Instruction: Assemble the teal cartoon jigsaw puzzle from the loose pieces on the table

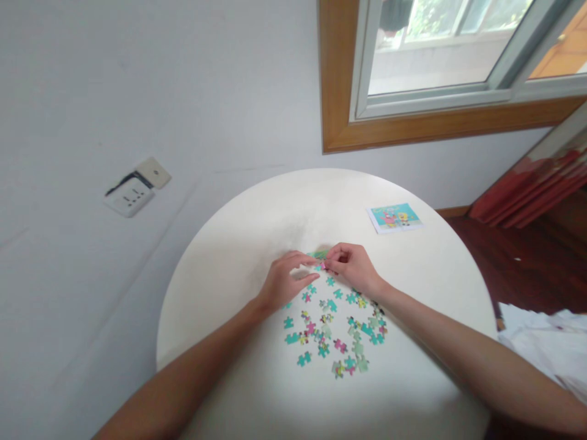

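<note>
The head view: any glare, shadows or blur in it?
Head view: bright light washes out the scene beyond the window; a soft grey shadow lies on the white table around the left hand; the puzzle pieces look slightly blurred, their printing hard to read.

One view, from the person's head, looks forward and down at the round counter [215, 275], close enough that the frame cuts its near edge; wall [183, 79] and window [431, 73] rise beyond.

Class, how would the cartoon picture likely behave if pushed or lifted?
The cartoon picture looks thin, so it is probably light and may flex. Lying flat on the smooth-looking table, it would likely slide, not roll.
</note>
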Demonstrator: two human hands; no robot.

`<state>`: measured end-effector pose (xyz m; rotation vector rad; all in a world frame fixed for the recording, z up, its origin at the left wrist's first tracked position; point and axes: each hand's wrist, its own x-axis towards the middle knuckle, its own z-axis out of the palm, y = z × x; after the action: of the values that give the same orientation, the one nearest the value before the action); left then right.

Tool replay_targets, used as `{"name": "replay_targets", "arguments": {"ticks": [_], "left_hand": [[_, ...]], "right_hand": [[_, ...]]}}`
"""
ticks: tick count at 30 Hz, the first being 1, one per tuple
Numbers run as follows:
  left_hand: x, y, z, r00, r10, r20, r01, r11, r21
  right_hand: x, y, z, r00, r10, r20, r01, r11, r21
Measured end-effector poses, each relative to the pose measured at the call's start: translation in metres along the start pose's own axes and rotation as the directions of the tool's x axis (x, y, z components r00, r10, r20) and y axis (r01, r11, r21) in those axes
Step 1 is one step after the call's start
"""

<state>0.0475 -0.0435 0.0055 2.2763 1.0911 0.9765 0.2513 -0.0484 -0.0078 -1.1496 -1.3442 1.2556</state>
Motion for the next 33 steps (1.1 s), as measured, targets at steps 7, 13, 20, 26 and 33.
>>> {"name": "replay_targets", "arguments": {"ticks": [7,13,20,26,33], "left_hand": [[0.000,-0.002,0.003,0.995,0.099,0.010,-0.099,0.993,0.060],[0.002,-0.003,0.003,0.994,0.103,0.029,-0.105,0.991,0.082],[0.005,-0.007,0.007,0.979,0.151,0.137,-0.166,0.981,0.101],[0.008,-0.008,0.013,0.963,0.170,0.207,-0.202,0.969,0.143],[0.008,-0.008,0.013,0.964,0.147,0.220,-0.189,0.964,0.184]], "right_hand": [[0.000,0.003,0.001,0.999,0.044,0.019,-0.045,0.998,0.046],[0.002,-0.001,-0.006,0.999,-0.008,0.044,0.010,0.999,-0.049],[0.014,0.000,-0.038,0.982,-0.142,-0.124,0.110,0.966,-0.235],[0.015,0.000,-0.042,0.975,-0.188,-0.117,0.139,0.932,-0.335],[0.012,0.000,-0.041,0.978,-0.204,-0.053,0.166,0.899,-0.406]]}}
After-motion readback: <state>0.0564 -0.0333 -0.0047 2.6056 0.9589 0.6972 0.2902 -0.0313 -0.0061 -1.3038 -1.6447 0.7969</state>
